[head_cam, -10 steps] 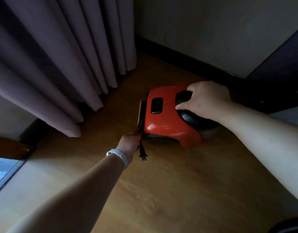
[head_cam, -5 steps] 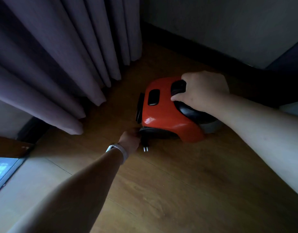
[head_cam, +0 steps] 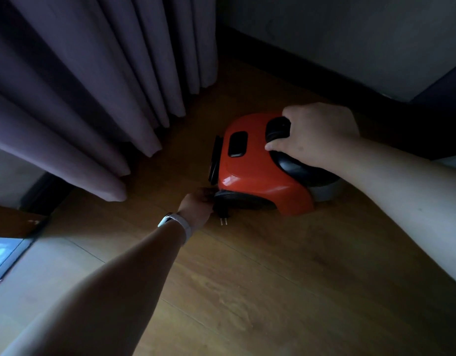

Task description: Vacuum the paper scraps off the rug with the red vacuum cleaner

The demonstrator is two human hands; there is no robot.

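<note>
One change: plug (head_cam: 222, 211) in left hand (head_cam: 196, 205) now nearer vacuum (head_cam: 250, 173)

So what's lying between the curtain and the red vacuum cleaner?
Only bare wooden floor separates the curtain from the red vacuum cleaner, as the head view shows.

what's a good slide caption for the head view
Right hand grips the red vacuum cleaner by its handle; left hand holds the plug.

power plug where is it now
Head view, centre: the power plug hangs at the near-left corner of the red vacuum cleaner, held by the left hand.
</note>
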